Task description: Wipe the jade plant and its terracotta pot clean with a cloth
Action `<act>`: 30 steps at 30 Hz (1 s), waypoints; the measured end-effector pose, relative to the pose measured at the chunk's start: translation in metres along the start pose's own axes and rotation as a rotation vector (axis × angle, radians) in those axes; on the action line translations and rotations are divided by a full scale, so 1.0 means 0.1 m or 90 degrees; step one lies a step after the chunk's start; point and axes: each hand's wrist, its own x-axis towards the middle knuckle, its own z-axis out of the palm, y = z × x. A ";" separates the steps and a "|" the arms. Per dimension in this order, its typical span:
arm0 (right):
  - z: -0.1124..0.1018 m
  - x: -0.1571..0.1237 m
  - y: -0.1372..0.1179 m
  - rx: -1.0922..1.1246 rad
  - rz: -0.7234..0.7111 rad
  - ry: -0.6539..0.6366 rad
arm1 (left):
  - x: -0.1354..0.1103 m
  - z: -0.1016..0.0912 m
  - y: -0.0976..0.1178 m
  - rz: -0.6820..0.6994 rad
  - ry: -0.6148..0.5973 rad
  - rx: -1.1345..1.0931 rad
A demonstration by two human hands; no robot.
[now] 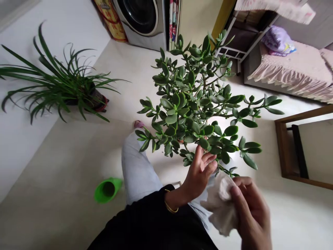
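Note:
A bushy jade plant (192, 104) with thick green leaves fills the middle of the view. My left hand (199, 175) reaches into its lower leaves from below. The fingers are partly bent and apart, and the index fingertip touches the underside of a leaf (203, 143). No leaf is plainly gripped. Just right of it, my right hand (251, 211) pinches a crumpled white cloth (222, 208) between thumb and fingers. The cloth hangs below the lowest leaves, close to my left hand. Foliage hides most of the plant's pot.
A long-leaved potted plant (65, 86) stands by the wall at left. On the floor is a green container (108, 190) beside my leg (139, 163). Behind are a washing machine (145, 33) and a pink-covered sofa (299, 66). A wooden-framed piece (283, 149) stands at right.

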 end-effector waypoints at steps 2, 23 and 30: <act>0.10 -0.07 0.17 0.128 0.074 0.077 | 0.04 -0.02 0.05 -0.019 -0.008 -0.019; 0.44 0.50 -0.08 -0.700 -0.457 0.002 | 0.27 0.08 0.12 -0.164 0.114 -0.265; 0.51 0.47 -0.21 -0.786 -0.407 -0.031 | 0.19 0.16 0.26 -0.137 0.045 -0.285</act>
